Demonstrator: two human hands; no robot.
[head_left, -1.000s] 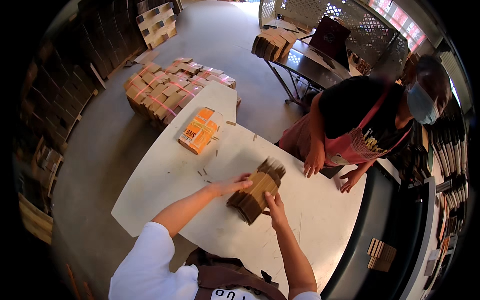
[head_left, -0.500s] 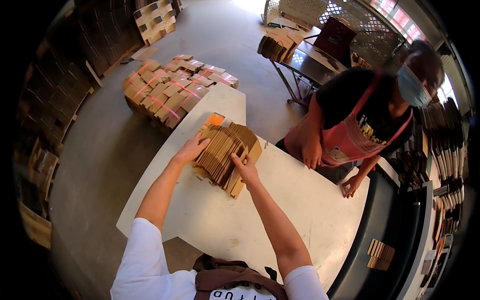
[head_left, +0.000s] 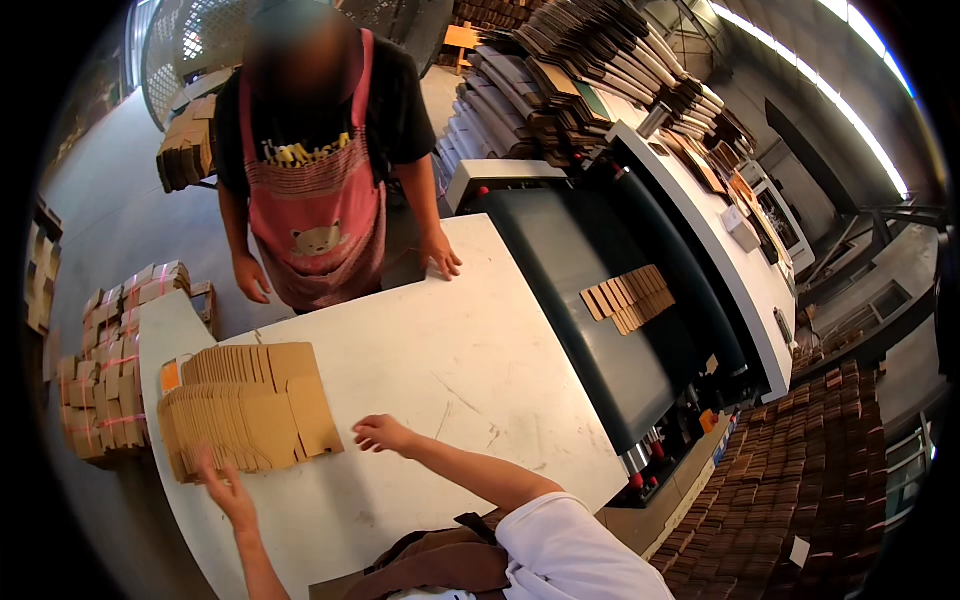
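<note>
Fanned-out flat cardboard pieces (head_left: pixel 240 410) lie overlapping in rows at the left end of the white table (head_left: pixel 450 370). My left hand (head_left: pixel 230 495) is at their near edge, its fingers spread and slightly blurred. Whether it touches the cardboard I cannot tell. My right hand (head_left: pixel 385 435) hovers over the table just right of the cardboard, fingers loosely apart and holding nothing. A small orange patch (head_left: pixel 170 376) shows at the left edge of the fanned cardboard.
Across the table stands a co-worker in a pink apron (head_left: pixel 315 220), one hand (head_left: pixel 440 255) on the table edge. To the right, a dark conveyor belt (head_left: pixel 560 270) carries another fanned cardboard group (head_left: pixel 630 298). Strapped cardboard bundles (head_left: pixel 105 370) stand left; tall cardboard stacks (head_left: pixel 780 490) rise at lower right.
My view has swung to the right, bringing the conveyor into sight. Both hands have come off the cardboard, the right one drawing away from it. The cardboard now lies spread flatter.
</note>
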